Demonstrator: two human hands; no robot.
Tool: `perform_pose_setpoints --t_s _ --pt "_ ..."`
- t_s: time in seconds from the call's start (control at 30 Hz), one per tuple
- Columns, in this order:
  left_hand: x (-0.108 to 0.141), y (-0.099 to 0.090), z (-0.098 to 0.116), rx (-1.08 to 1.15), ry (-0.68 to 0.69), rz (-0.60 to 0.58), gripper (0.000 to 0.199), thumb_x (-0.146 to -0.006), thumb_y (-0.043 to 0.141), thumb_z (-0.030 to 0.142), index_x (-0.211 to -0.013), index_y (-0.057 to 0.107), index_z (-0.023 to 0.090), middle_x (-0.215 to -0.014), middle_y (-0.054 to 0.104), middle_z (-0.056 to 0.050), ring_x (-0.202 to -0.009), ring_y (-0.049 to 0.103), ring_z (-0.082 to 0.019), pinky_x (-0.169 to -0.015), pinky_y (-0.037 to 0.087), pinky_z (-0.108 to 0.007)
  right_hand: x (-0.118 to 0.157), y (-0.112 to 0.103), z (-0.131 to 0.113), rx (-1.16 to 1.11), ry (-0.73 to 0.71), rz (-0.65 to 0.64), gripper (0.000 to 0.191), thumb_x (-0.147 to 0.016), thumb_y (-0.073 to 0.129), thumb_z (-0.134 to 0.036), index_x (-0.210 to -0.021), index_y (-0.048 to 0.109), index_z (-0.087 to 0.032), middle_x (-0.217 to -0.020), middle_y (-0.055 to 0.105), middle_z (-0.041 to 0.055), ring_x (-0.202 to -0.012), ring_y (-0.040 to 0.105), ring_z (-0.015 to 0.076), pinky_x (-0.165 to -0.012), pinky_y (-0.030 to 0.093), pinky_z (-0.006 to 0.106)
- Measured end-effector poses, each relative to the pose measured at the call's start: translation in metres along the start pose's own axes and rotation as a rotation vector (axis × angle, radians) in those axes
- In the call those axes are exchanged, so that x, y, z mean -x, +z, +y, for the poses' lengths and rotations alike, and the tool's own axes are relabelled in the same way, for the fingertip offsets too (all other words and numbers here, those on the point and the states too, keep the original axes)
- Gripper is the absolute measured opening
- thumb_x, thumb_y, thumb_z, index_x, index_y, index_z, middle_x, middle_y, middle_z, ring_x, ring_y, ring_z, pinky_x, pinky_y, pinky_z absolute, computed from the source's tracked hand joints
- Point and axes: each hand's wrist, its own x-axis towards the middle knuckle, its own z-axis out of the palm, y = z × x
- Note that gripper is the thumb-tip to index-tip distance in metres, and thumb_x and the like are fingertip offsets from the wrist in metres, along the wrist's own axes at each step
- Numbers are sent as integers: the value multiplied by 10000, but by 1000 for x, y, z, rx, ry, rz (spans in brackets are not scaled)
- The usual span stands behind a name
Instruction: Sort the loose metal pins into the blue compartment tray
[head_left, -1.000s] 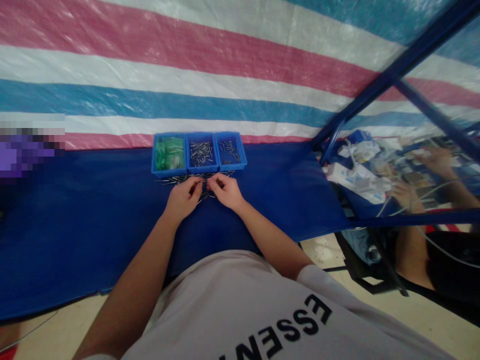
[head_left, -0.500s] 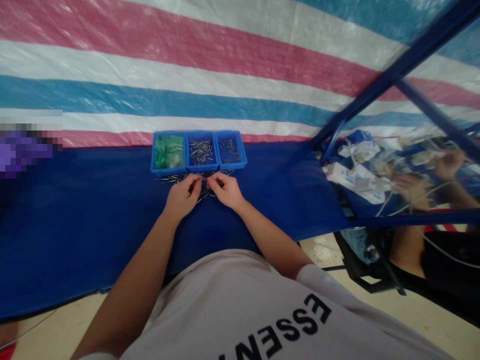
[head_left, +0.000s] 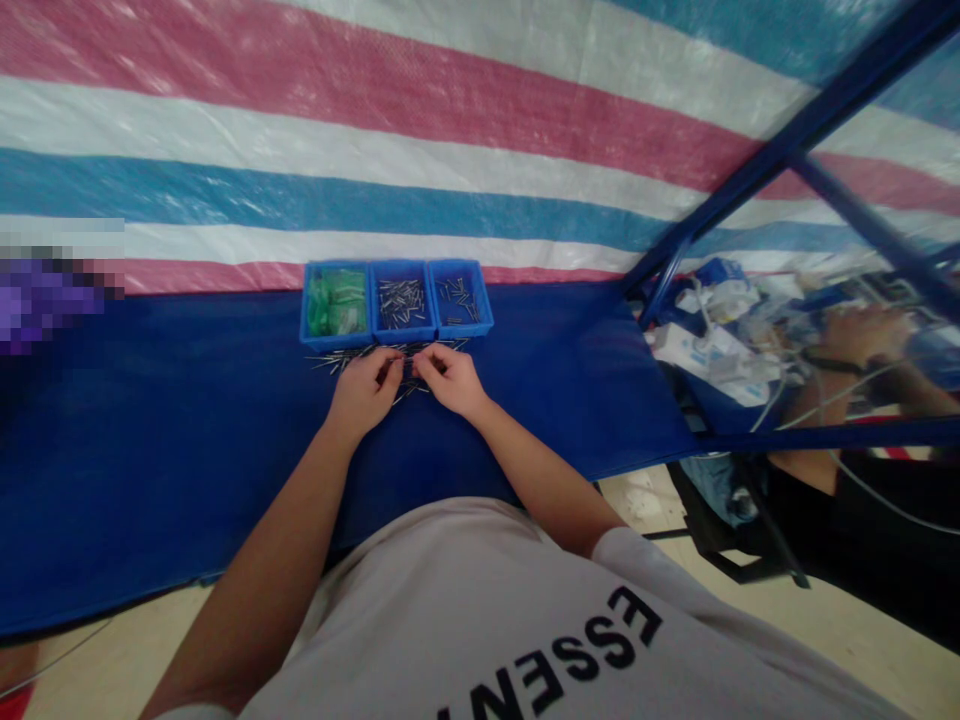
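Both hands work in a scatter of metal pins.
Left hand [head_left: 365, 388] and right hand [head_left: 448, 377] pinch narrowly; contents too small to tell. The thin grey pins [head_left: 341, 357] lie before the bins [head_left: 396, 303], mostly pointing left-right.

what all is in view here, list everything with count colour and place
bins: three, blue, side by side at the far edge of the table
green parts: a pile, in the leftmost bin
metal pins in bins: many, silver, in the middle and right bins
loose metal pins: a scatter, silver, on the table just in front of the bins
table cover: one, dark blue
tarp: one, pink, white and blue stripes, behind the table
frame: blue metal bars, at right
co-worker's hand: at the far right, among white clutter and cables
shirt: one, pale with black lettering
left hand: at the loose pins
right hand: at the loose pins, fingertips near the left hand's
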Motion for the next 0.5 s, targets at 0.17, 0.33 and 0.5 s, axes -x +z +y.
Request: perform_pose_setpoints --t_s 0.17,0.33,0.5 --pt "0 0 -1 -15 6 -4 311 -912 420 384 -954 647 176 -716 649 -18 -589 557 -139 -641 418 -267 0 0 2 9 5 -8 403 -898 452 -473 -836 603 -104 -775 626 18 -622 513 15 -612 390 123" --pt "1 -1 0 -6 -8 -1 325 -913 413 400 -954 649 180 -754 661 -26 -629 569 -149 -631 415 -263 0 0 1 14 8 -6 396 -900 451 -465 -836 601 -105 -774 627 16 -616 512 13 -609 392 122" --pt "1 -1 1 -3 -15 -8 320 -910 419 395 -959 652 181 -742 657 -23 -627 568 -149 -629 413 -262 0 0 1 17 10 -9 403 -901 446 -473 -841 602 -107 -778 629 16 -614 514 13 -611 396 122"
